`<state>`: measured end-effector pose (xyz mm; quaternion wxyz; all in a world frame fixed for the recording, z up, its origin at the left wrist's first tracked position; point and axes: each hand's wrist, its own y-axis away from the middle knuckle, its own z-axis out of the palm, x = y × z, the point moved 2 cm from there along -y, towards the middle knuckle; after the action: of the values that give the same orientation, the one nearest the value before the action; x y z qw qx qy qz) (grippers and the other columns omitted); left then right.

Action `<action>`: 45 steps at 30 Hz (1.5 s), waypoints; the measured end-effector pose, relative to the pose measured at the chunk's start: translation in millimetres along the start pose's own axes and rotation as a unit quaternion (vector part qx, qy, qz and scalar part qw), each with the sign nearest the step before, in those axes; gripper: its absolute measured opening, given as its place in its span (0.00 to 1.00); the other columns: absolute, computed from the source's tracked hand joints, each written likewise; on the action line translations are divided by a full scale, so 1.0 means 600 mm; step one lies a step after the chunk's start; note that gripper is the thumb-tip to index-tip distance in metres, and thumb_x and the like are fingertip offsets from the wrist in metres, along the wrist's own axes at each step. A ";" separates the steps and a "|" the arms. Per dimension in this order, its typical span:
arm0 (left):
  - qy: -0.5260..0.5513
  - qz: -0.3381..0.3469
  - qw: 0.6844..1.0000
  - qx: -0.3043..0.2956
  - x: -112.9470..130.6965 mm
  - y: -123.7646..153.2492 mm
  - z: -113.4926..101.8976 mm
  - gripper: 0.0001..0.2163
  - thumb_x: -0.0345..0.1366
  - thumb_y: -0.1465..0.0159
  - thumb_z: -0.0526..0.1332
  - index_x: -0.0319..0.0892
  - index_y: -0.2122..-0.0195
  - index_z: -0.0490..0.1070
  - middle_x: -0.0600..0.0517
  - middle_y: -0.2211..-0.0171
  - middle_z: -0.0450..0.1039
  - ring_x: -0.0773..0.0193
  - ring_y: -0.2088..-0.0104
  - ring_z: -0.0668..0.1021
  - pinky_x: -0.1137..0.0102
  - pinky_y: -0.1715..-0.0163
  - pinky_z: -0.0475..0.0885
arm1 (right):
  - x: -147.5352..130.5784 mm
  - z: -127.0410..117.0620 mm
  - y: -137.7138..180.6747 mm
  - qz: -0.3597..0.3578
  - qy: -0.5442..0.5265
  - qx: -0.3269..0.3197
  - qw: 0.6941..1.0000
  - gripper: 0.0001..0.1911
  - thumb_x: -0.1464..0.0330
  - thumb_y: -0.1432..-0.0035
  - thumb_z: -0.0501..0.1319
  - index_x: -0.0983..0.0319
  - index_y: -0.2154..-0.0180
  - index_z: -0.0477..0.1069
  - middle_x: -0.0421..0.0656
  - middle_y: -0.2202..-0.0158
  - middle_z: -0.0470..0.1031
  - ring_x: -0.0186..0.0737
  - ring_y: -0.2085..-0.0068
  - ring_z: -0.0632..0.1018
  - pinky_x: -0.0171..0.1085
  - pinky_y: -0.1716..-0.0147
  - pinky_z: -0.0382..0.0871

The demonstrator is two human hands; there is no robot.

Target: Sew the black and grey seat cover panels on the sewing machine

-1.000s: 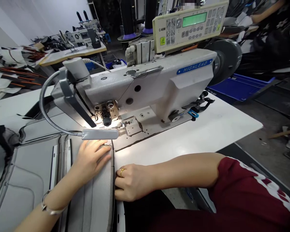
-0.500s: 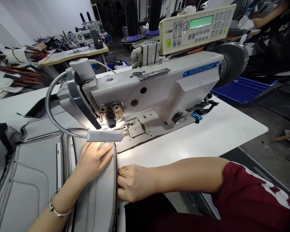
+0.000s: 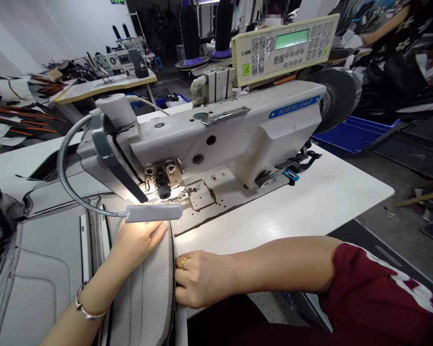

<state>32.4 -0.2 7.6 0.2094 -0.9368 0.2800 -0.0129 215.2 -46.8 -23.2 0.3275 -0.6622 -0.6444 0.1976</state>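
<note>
My left hand (image 3: 137,242) lies on a grey padded seat cover (image 3: 147,298) with dark edging. Its thumb is stretched out, and the fingertips are partly behind the lamp (image 3: 153,213) over the stitching area. At the cover's right edge, my right hand (image 3: 198,278) has its fingers curled and closed on the dark edging; the fingertips are hidden. The far end of the cover reaches under the head of a sewing machine (image 3: 234,129). Lamp light falls around the needle area, where the needle itself is hard to make out.
A control panel (image 3: 285,48) stands on top of the machine, with black thread cones (image 3: 190,33) behind. The white table (image 3: 310,202) extends right. A blue crate (image 3: 350,134) is beyond. Another sewing table (image 3: 104,86) stands back left. Co-workers are in the background.
The view has shifted a little, so the machine appears slightly lower and further left. My left hand's fingers are now more hidden behind the lamp. My right hand stays at the cover's edge.
</note>
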 end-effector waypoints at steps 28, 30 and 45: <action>0.015 0.008 1.000 -0.026 0.036 0.049 -0.009 0.14 0.37 0.33 0.54 0.41 0.49 0.70 0.42 0.48 0.75 0.47 0.47 0.75 0.50 0.47 0.66 | -0.005 0.006 -0.004 0.008 -0.033 -0.079 0.996 0.15 0.75 0.50 0.56 0.60 0.80 0.51 0.37 0.82 0.62 0.34 0.81 0.67 0.35 0.81 0.59; 0.006 0.009 1.000 -0.030 0.032 0.043 -0.008 0.14 0.38 0.34 0.54 0.42 0.49 0.70 0.43 0.50 0.75 0.49 0.49 0.75 0.53 0.48 0.67 | -0.006 0.005 -0.004 0.008 -0.037 -0.077 0.996 0.15 0.75 0.50 0.56 0.60 0.81 0.51 0.37 0.82 0.62 0.34 0.81 0.66 0.34 0.81 0.58; 0.144 0.042 0.984 -0.099 0.026 0.004 -0.030 0.14 0.36 0.31 0.50 0.46 0.65 0.76 0.51 0.66 0.76 0.63 0.65 0.76 0.68 0.64 0.69 | -0.002 0.001 -0.002 0.033 0.040 -0.012 0.999 0.10 0.75 0.46 0.56 0.61 0.78 0.59 0.38 0.80 0.63 0.34 0.79 0.67 0.35 0.79 0.60</action>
<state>41.9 -17.5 21.7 0.0731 -0.9288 0.3458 -0.1113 213.9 -48.1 -22.9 0.3381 -0.6946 -0.6107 0.1742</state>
